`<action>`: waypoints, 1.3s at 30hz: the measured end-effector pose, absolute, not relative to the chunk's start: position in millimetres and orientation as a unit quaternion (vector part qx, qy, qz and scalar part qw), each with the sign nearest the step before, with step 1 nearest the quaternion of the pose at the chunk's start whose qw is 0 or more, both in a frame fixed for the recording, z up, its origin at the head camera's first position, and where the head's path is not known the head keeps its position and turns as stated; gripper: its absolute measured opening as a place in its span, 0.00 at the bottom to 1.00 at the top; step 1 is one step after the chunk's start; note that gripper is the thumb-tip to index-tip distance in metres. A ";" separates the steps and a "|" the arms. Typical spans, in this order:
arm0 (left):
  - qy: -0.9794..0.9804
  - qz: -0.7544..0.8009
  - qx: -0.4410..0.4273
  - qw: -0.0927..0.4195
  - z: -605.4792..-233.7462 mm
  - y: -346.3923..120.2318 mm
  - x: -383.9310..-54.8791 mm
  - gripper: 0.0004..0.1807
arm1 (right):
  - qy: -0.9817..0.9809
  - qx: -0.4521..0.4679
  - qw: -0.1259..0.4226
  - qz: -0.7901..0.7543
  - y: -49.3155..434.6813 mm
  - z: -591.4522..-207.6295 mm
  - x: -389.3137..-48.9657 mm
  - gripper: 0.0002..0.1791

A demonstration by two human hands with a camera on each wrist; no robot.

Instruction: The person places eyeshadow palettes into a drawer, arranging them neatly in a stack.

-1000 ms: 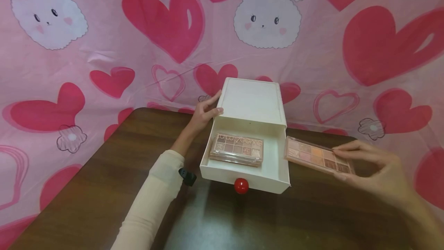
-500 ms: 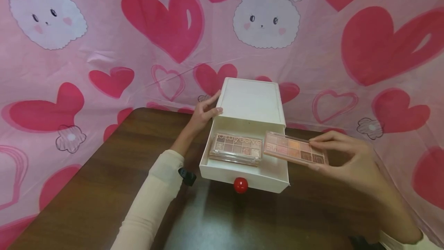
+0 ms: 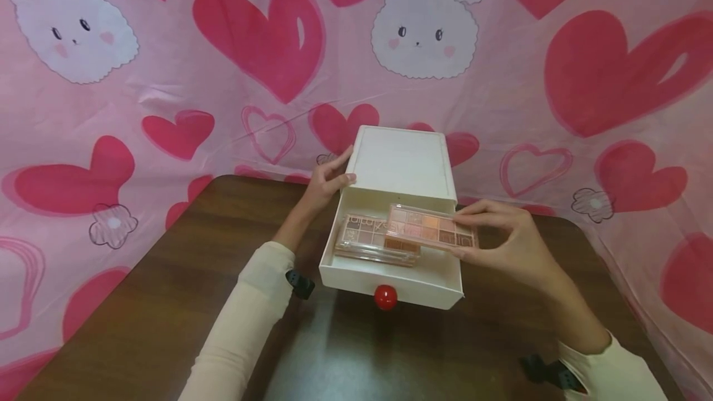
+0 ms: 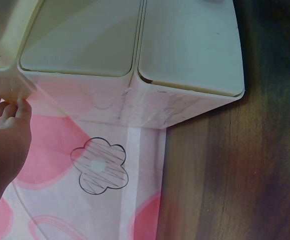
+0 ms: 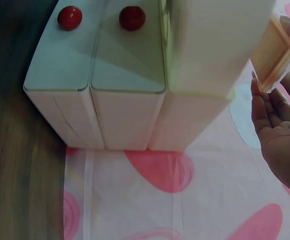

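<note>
Over the open drawer (image 3: pixel 440 277) your right hand (image 3: pixel 504 243) holds a palette (image 3: pixel 431 226) in a pinching grip, level above the first palette (image 3: pixel 370 241) already lying inside. Your left hand (image 3: pixel 325 181), fingers curled on the box (image 3: pixel 402 163), steadies it on the tabletop (image 3: pixel 139 302).
</note>
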State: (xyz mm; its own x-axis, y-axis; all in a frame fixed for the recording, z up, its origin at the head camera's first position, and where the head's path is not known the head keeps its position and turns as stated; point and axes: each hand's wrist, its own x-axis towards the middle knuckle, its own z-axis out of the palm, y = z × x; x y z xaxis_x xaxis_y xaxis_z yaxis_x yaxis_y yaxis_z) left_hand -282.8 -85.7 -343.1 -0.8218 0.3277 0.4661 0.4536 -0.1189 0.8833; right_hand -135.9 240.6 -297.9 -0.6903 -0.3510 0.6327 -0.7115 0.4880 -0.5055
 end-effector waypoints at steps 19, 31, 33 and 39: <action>-0.654 -0.695 -0.295 0.042 -342.0 -84.9 -280.6 0.39 | -0.882 0.297 0.140 0.337 189.7 -299.8 -154.9 0.27; -0.659 -0.693 -0.289 0.043 -343.0 -85.9 -278.7 0.38 | -0.896 0.293 0.107 0.316 183.2 -298.6 -155.7 0.30; -0.660 -0.692 -0.289 0.042 -342.9 -85.7 -278.9 0.38 | -0.900 0.288 0.111 0.309 183.8 -298.8 -155.0 0.31; -0.657 -0.695 -0.289 0.039 -342.1 -83.7 -278.8 0.38 | -0.879 0.263 0.210 0.337 192.8 -305.7 -137.9 0.29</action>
State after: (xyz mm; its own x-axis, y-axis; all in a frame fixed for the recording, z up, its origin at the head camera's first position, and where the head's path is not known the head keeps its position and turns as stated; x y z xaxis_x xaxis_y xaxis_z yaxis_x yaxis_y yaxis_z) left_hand -278.8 -83.7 -342.1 -0.8297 0.3253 0.4536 0.4343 -0.1341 0.8907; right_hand -137.9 192.8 -305.7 -0.7731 -0.3209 0.5471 -0.6046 0.6338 -0.4825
